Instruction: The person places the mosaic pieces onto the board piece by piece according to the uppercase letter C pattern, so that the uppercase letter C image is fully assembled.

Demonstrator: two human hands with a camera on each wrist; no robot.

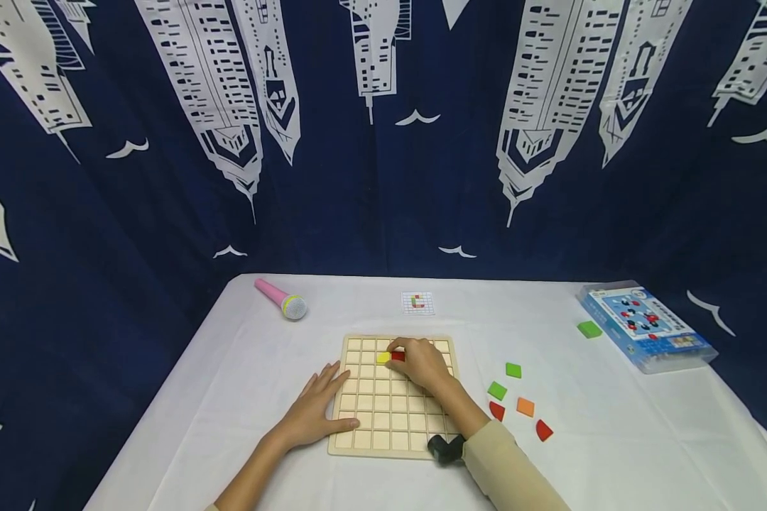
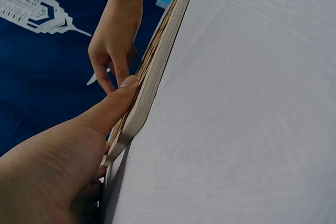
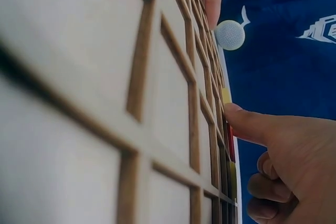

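A wooden grid board lies on the white table. Near its far edge, a yellow tile and a red tile sit side by side in the grid. My right hand reaches over the board, its thumb and index finger pinching at the red tile beside the yellow one. In the right wrist view, the thumb tip is right at the yellow tile, and the other fingers curl under the palm. Fingers spread, my left hand rests at the board's left edge, with the thumb over the rim.
Right of the board lie loose green, orange and red tiles. A blue game box stands far right, with a green tile beside it. A pattern card and a pink microphone lie behind the board.
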